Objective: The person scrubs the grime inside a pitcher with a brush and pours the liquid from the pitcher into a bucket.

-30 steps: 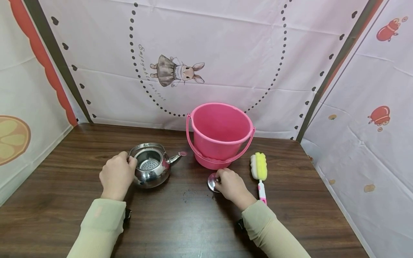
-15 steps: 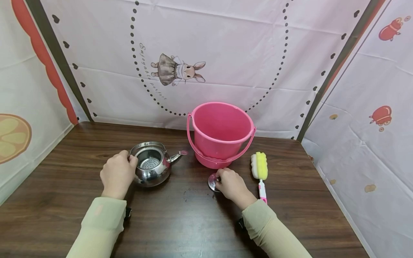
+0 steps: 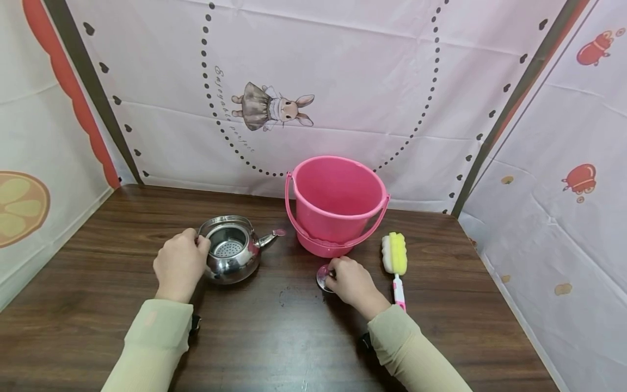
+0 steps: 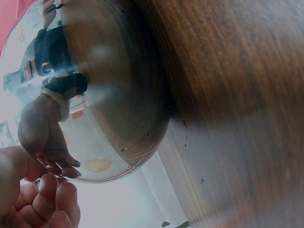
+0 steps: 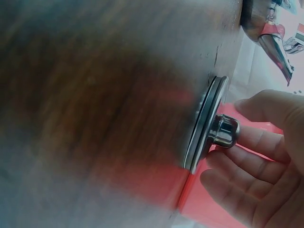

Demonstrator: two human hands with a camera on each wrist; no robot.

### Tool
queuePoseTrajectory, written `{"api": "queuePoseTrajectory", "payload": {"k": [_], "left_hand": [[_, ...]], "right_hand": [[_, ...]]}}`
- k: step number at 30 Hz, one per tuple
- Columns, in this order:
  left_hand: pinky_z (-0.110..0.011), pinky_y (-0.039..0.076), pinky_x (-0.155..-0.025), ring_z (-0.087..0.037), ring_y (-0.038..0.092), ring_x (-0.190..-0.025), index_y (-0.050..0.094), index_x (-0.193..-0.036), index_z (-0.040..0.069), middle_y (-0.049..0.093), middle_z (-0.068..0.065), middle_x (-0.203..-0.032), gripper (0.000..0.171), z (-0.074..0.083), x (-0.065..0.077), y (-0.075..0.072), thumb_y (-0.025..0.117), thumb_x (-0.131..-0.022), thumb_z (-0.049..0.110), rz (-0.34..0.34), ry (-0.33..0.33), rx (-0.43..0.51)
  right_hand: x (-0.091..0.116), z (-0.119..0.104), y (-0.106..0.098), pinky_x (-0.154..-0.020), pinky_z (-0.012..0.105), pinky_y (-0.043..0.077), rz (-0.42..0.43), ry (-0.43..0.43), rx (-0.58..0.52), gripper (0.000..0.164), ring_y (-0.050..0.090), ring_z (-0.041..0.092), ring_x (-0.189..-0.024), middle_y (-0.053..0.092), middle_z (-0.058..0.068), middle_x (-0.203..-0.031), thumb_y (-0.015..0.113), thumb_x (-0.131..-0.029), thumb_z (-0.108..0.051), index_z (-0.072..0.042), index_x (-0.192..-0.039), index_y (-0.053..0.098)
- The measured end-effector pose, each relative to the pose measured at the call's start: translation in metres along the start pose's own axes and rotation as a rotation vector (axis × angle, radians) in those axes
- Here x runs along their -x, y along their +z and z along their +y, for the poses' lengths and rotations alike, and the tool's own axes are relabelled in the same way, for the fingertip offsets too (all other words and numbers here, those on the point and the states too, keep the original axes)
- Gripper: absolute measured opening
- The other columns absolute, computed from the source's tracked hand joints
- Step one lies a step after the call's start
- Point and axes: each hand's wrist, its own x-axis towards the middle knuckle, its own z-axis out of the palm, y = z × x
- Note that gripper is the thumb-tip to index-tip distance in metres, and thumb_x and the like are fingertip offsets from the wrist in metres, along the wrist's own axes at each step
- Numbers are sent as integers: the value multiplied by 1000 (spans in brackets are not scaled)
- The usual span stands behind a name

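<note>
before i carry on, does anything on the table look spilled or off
Yes, slightly: small dark specks dot the table between the kettle and the metal lid, like a spill or crumbs; I can't tell which. The kettle's top is also uncovered. No damage stands out.

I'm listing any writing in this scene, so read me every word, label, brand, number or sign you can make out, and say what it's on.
"Enjoyable perfect": printed sideways on the back curtain, beside the rabbit picture.
No readable text shows on the kettle, lid, bucket or brush.
</note>
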Motion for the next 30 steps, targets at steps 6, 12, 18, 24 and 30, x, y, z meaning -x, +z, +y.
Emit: {"api": "queuePoseTrajectory", "payload": {"k": [6, 12, 18, 24, 30], "left_hand": [[-51, 37, -45, -49, 57, -61, 54, -70, 1, 58, -23, -68, 20, -1, 1, 0, 50, -85, 15, 5, -3, 1], [-51, 36, -44, -49, 57, -60, 54, -70, 1, 58, -23, -68, 20, -1, 0, 1, 50, -84, 15, 8, 1, 1], [-50, 36, -43, -47, 56, -57, 54, -71, 1, 58, -23, -67, 20, 0, -1, 0, 50, -85, 14, 11, 12, 4], [-49, 36, -43, -47, 56, -57, 55, -71, 0, 58, -23, -67, 20, -1, 0, 0, 50, -85, 14, 17, 15, 1], [-50, 37, -44, -47, 57, -60, 56, -74, 0, 59, -23, -69, 20, -2, 0, 0, 50, -86, 15, -5, 4, -1]], "right_hand": [[1, -2, 1, -61, 36, 49, -4, 10, 7, 11, 61, 19, -71, 62, 2, -81, 67, -79, -24, -13, -83, 68], [1, -3, -3, -61, 36, 49, -32, 10, 18, 13, 60, 17, -71, 61, 1, -81, 66, -81, -28, -15, -85, 68], [3, -3, -6, -62, 37, 48, -37, 1, 21, 19, 60, 17, -73, 62, 1, -83, 65, -82, -30, -14, -93, 68], [4, -6, -6, -64, 38, 49, -5, -51, 36, 20, 60, 20, -81, 58, -1, -85, 65, -82, -30, -14, -94, 64], [5, -12, -7, -67, 39, 49, 37, -93, 48, 17, 59, 25, -86, 56, 1, -88, 65, -81, -28, -14, -92, 62]]}}
